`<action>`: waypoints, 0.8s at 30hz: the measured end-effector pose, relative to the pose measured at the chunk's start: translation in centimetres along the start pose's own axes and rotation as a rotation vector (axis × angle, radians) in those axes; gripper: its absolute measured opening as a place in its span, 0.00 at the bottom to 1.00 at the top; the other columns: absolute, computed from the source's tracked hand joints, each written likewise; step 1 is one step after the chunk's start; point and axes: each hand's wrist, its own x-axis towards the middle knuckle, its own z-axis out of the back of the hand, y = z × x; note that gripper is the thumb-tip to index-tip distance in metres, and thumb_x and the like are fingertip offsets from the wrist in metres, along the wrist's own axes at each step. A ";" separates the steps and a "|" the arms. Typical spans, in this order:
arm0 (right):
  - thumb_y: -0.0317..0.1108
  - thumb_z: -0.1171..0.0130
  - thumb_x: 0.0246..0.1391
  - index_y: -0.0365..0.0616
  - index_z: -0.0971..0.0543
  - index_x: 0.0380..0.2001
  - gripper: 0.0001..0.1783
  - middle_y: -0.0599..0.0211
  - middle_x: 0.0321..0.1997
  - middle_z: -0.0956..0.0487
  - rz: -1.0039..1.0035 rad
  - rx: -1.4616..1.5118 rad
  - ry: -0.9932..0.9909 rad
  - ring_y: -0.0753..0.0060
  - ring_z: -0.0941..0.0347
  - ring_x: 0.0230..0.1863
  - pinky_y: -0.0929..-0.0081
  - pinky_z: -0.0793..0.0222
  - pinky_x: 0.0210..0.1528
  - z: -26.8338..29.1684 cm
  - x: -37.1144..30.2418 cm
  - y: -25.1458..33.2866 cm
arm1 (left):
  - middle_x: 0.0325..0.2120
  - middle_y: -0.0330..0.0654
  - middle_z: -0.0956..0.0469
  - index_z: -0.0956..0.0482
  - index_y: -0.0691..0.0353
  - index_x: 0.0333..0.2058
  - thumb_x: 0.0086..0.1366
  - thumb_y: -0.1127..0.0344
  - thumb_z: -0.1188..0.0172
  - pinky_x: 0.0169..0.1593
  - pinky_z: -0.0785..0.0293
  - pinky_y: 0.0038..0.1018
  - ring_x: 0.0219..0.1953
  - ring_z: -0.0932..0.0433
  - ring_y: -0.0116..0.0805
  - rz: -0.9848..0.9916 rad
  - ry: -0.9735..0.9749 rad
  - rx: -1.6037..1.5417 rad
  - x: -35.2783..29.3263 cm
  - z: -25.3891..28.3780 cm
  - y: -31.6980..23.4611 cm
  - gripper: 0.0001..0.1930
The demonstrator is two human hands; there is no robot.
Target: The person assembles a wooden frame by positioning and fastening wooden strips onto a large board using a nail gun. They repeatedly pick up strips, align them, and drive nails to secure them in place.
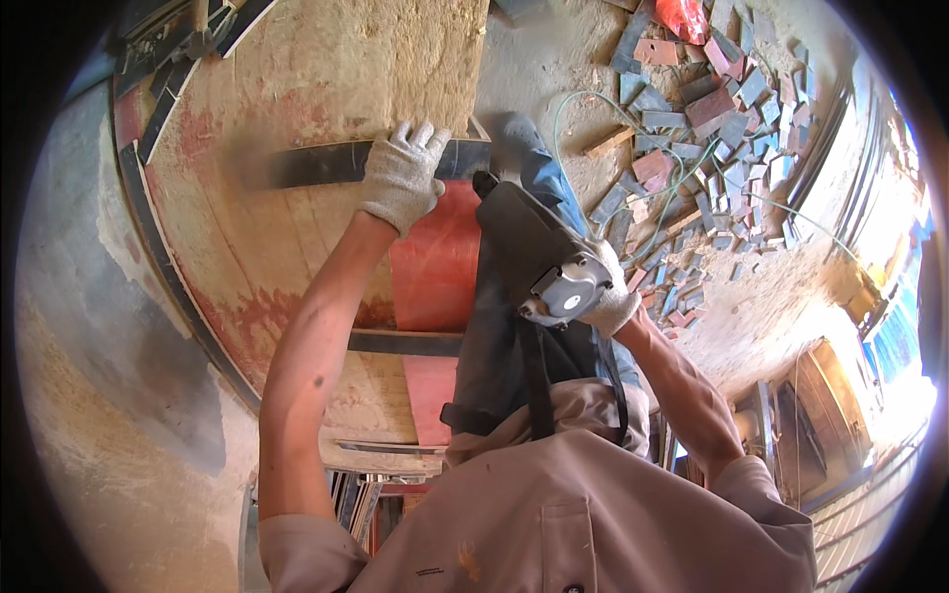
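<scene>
My gloved left hand (pixel 403 176) lies across a dark wooden strip (pixel 314 164), fingers over its far edge and thumb on the near side. Beneath the strip is a worn wooden work surface (pixel 297 89) with a red panel (pixel 435 257) on it. My gloved right hand (pixel 615 292) grips a black air nail gun (pixel 534 242); the tool's body hides most of those fingers. Its nose points up and left, close to the strip's right end. I cannot tell whether it touches the wood.
Several dark and reddish board offcuts (pixel 707 114) are heaped on the floor at the far right. A thin green hose (pixel 682 158) loops among them. Another dark strip (pixel 405 342) crosses the surface nearer me. My knee (pixel 529 143) is beside the surface's right edge.
</scene>
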 end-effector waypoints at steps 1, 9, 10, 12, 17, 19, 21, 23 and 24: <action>0.46 0.26 0.45 0.40 0.26 0.60 0.40 0.54 0.40 0.15 -0.040 -0.009 -0.005 0.57 0.18 0.37 0.65 0.24 0.42 0.1 -0.3 0.6 | 0.52 0.45 0.25 0.27 0.56 0.62 0.50 0.53 0.27 0.58 0.28 0.40 0.58 0.28 0.47 -0.002 -0.005 0.000 0.0 0.0 0.0 0.39; 0.45 0.26 0.45 0.39 0.24 0.56 0.37 0.53 0.39 0.15 0.027 -0.010 -0.021 0.55 0.18 0.36 0.65 0.23 0.42 -0.1 1.3 0.8 | 0.52 0.45 0.25 0.29 0.57 0.62 0.50 0.54 0.27 0.60 0.30 0.40 0.58 0.29 0.46 0.003 -0.016 0.002 0.0 -0.3 -0.1 0.40; 0.45 0.26 0.44 0.38 0.23 0.55 0.36 0.53 0.38 0.15 0.048 0.022 -0.041 0.55 0.18 0.36 0.65 0.23 0.43 0.0 1.3 1.4 | 0.52 0.45 0.25 0.29 0.57 0.63 0.50 0.52 0.27 0.60 0.31 0.40 0.58 0.29 0.46 0.005 -0.023 0.007 -0.1 -0.3 -0.1 0.41; 0.44 0.26 0.44 0.39 0.23 0.54 0.35 0.54 0.37 0.15 0.025 -0.060 0.015 0.58 0.18 0.34 0.66 0.23 0.41 0.6 0.6 1.2 | 0.53 0.44 0.26 0.30 0.57 0.63 0.50 0.50 0.26 0.62 0.32 0.41 0.58 0.29 0.45 0.011 -0.037 0.015 -0.5 -0.4 -0.1 0.42; 0.38 0.27 0.47 0.39 0.19 0.45 0.24 0.59 0.35 0.16 -0.016 0.133 0.034 0.70 0.21 0.32 0.71 0.24 0.38 1.1 -0.3 1.0 | 0.53 0.42 0.26 0.30 0.56 0.64 0.46 0.49 0.24 0.63 0.35 0.43 0.58 0.30 0.45 0.035 -0.231 -0.093 -2.6 -0.5 3.5 0.45; 0.35 0.27 0.46 0.38 0.20 0.47 0.24 0.63 0.38 0.16 -0.220 0.426 0.032 0.77 0.23 0.36 0.73 0.25 0.40 1.1 0.2 2.2 | 0.54 0.41 0.28 0.29 0.56 0.63 0.42 0.50 0.21 0.64 0.36 0.45 0.59 0.32 0.47 0.072 -0.251 -0.116 -4.1 -0.1 6.1 0.47; 0.32 0.27 0.47 0.38 0.20 0.49 0.24 0.66 0.40 0.16 -0.094 0.207 0.078 0.78 0.23 0.37 0.74 0.24 0.41 0.9 0.7 1.7 | 0.55 0.41 0.28 0.28 0.56 0.62 0.41 0.51 0.21 0.64 0.36 0.45 0.59 0.32 0.48 0.105 -0.228 -0.168 -4.8 0.1 7.0 0.47; 0.31 0.28 0.48 0.38 0.20 0.50 0.25 0.68 0.42 0.16 0.029 0.054 0.087 0.79 0.23 0.38 0.75 0.24 0.42 0.6 1.7 1.4 | 0.55 0.41 0.28 0.27 0.54 0.60 0.40 0.53 0.20 0.64 0.36 0.45 0.59 0.32 0.48 0.124 -0.246 -0.189 -4.9 0.4 7.3 0.45; 0.30 0.28 0.48 0.39 0.20 0.51 0.25 0.68 0.42 0.16 0.085 0.014 0.080 0.79 0.22 0.39 0.75 0.23 0.42 0.3 2.1 1.4 | 0.55 0.41 0.28 0.27 0.54 0.60 0.39 0.53 0.19 0.64 0.36 0.45 0.59 0.32 0.48 0.135 -0.238 -0.194 -4.9 0.4 7.4 0.45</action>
